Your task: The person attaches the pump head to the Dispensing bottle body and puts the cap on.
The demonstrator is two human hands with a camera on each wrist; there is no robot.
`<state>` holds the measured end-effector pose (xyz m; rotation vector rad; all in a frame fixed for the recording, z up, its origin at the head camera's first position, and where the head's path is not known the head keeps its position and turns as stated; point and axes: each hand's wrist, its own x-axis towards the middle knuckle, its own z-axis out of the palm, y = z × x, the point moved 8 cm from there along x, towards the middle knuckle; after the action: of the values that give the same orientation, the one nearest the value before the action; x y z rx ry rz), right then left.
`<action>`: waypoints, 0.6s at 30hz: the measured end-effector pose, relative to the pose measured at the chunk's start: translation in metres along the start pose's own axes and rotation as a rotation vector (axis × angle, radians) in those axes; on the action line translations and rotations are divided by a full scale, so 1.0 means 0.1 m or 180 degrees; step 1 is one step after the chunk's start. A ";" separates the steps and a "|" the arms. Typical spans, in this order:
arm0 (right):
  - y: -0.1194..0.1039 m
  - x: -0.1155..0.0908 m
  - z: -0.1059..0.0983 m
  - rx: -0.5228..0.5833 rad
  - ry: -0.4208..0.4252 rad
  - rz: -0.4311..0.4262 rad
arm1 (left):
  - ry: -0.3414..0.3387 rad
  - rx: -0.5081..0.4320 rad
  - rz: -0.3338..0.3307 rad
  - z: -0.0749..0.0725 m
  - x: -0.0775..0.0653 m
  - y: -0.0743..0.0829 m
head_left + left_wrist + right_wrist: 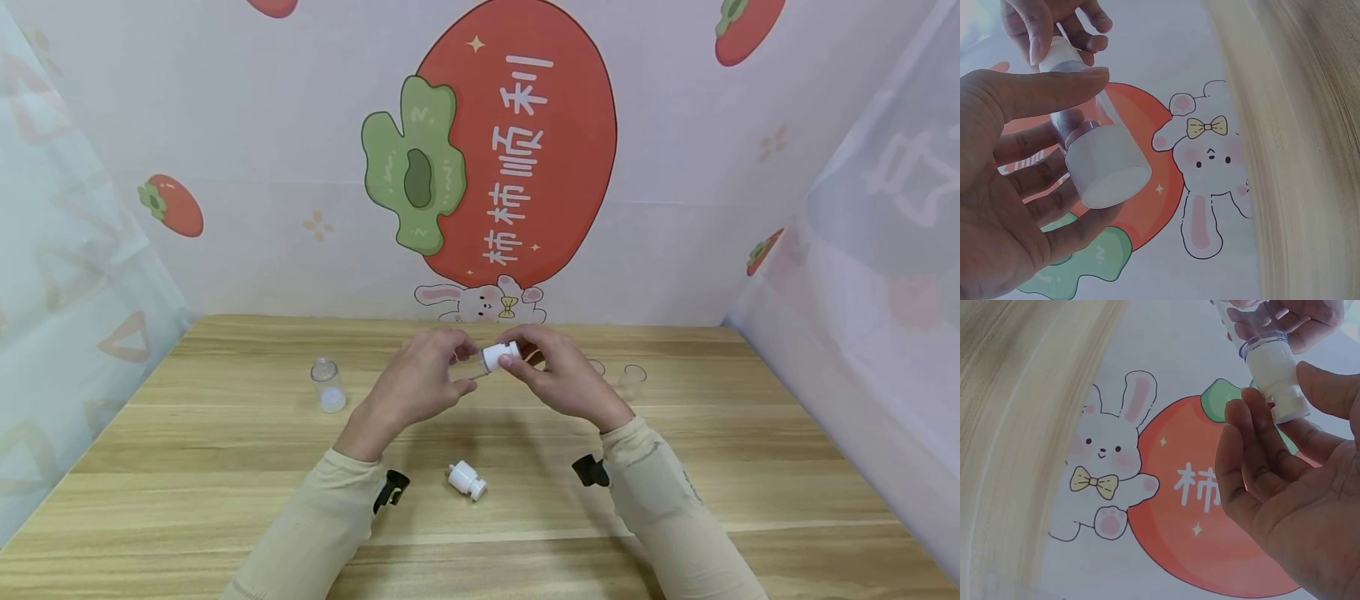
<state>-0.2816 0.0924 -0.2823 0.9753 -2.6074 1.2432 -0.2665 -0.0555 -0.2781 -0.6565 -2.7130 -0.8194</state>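
Above the far middle of the table, my left hand (412,375) grips a small clear bottle (469,369), thumb on one side and fingers round the other. Its thick white base (1110,169) faces the left wrist camera. A white pump head (498,356) sits at the bottle's mouth, and the bottle is tilted with that end towards the right. My right hand (558,371) pinches the pump head between thumb and fingers; in the right wrist view the pump head (1275,372) meets the bottle's clear rim.
A second clear bottle (328,387) with a white base stands at the left. Nearer to me, between the forearms, another white pump head (467,481) lies on its side on the wooden table (225,500). Clear caps (633,379) stand behind my right wrist. A printed cloth backs the table.
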 end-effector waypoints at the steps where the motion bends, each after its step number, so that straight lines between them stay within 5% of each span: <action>1: 0.00 0.00 0.00 0.0003 0.0007 0.0007 | 0.0007 0.0015 0.0011 0.00 0.00 0.00; 18: 0.05 -0.02 -0.13 0.0070 -0.0038 0.0075 | -0.0043 0.0012 -0.0099 -0.02 -0.01 -0.04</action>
<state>-0.2848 0.1051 -0.2779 0.9615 -2.6272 1.2781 -0.2676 -0.0599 -0.2788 -0.6227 -2.7429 -0.8197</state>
